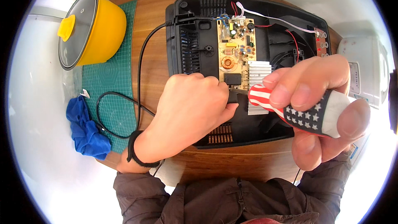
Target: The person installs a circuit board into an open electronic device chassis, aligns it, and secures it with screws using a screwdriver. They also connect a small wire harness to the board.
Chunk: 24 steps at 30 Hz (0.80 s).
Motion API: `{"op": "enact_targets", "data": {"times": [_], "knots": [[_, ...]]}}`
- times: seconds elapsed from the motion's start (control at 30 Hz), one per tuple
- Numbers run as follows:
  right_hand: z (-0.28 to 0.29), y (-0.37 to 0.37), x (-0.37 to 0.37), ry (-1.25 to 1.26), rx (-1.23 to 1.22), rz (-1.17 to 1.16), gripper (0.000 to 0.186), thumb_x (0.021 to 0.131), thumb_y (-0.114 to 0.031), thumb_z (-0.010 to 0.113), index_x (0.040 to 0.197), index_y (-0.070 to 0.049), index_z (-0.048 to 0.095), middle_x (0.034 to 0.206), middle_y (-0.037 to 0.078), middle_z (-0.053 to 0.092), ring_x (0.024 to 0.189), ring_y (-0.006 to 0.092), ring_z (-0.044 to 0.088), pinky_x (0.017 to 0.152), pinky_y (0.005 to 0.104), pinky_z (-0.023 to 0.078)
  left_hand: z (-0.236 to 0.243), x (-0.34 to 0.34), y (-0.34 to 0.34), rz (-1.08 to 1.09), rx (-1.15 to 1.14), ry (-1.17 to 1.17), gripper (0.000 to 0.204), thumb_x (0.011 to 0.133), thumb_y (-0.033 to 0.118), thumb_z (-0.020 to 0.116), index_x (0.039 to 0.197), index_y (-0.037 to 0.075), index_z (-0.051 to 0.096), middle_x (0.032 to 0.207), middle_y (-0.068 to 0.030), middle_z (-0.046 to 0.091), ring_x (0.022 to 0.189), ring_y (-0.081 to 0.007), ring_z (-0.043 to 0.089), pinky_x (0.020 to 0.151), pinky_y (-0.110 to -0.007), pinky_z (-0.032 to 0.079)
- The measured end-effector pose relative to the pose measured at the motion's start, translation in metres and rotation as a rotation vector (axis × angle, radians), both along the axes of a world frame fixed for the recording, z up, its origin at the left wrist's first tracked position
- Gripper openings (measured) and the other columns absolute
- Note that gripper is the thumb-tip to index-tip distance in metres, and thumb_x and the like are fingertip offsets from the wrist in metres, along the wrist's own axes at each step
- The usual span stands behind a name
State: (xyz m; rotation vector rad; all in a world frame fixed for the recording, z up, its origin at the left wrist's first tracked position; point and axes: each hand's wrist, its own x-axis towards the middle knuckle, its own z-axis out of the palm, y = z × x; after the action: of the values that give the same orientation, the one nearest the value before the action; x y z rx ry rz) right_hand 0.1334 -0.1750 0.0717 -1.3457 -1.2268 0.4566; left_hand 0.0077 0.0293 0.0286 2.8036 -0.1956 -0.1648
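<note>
An opened black appliance housing (195,112) lies on the table, holding a tan circuit board (232,47) and a silver finned heat sink (259,68). My right hand (321,108) grips a screwdriver (302,114) with a stars-and-stripes handle, its thin shaft reaching left to the lower part of the board near the heat sink. My left hand (186,116), with a black band on the wrist, is curled at the board's lower left beside that shaft; its fingertips and whatever they hold are hidden.
A yellow pot with glass lid (103,33) stands on a green cutting mat (107,79) at left. A blue cloth (85,135) lies below it. A black cord (141,62) loops over mat and wooden table (149,4). A pale container (356,49) is at right.
</note>
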Motion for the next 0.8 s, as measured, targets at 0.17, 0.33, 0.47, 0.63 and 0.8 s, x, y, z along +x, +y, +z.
{"op": "enact_targets", "data": {"times": [0.17,0.33,0.47,0.63,0.8], "knots": [[0.003,0.005,0.003,0.002,-0.044,0.05,0.057,0.087,-0.005,0.073,0.131,-0.034,0.054,0.12,0.012,0.052,0.098,0.0276,0.068,0.096,0.0507,0.059,0.002,0.002,0.001,0.003,-0.024,0.007,0.033,0.084,0.035,0.078,0.07,0.005,0.071,0.07,-0.0091,0.068,0.069,-0.0262,0.072,0.061,-0.038,0.054],[0.009,0.015,-0.003,0.034,-0.051,0.007,0.057,0.089,-0.009,0.071,0.136,-0.033,0.05,0.119,0.013,0.052,0.099,0.0278,0.067,0.097,0.0508,0.059,0.001,0.002,0.001,-0.002,0.007,0.008,0.034,0.084,0.035,0.079,0.069,0.005,0.071,0.07,-0.0092,0.069,0.069,-0.0262,0.072,0.061,-0.038,0.054],[0.001,0.014,0.005,-0.103,-0.045,0.049,0.061,0.091,-0.011,0.067,0.143,-0.031,0.044,0.119,0.015,0.051,0.099,0.0273,0.066,0.096,0.0504,0.059,0.002,0.001,0.001,-0.002,0.008,-0.001,0.034,0.084,0.035,0.079,0.069,0.005,0.072,0.07,-0.0097,0.069,0.069,-0.0261,0.072,0.06,-0.038,0.054],[-0.004,0.014,0.016,-0.192,-0.029,0.096,0.066,0.091,-0.012,0.065,0.149,-0.03,0.039,0.119,0.016,0.051,0.099,0.027,0.067,0.096,0.0499,0.059,0.002,0.001,0.001,-0.003,0.016,0.011,0.033,0.084,0.035,0.079,0.07,0.005,0.072,0.07,-0.0096,0.069,0.069,-0.0259,0.072,0.06,-0.037,0.054],[-0.008,0.015,0.017,-0.198,0.002,0.091,0.067,0.091,-0.013,0.065,0.151,-0.027,0.038,0.119,0.017,0.052,0.099,0.0268,0.067,0.096,0.0494,0.059,0.0,0.0,0.001,-0.005,0.015,0.033,0.034,0.082,0.037,0.078,0.083,0.005,0.067,0.066,-0.0088,0.066,0.066,-0.0292,0.07,0.056,-0.043,0.051]]}}
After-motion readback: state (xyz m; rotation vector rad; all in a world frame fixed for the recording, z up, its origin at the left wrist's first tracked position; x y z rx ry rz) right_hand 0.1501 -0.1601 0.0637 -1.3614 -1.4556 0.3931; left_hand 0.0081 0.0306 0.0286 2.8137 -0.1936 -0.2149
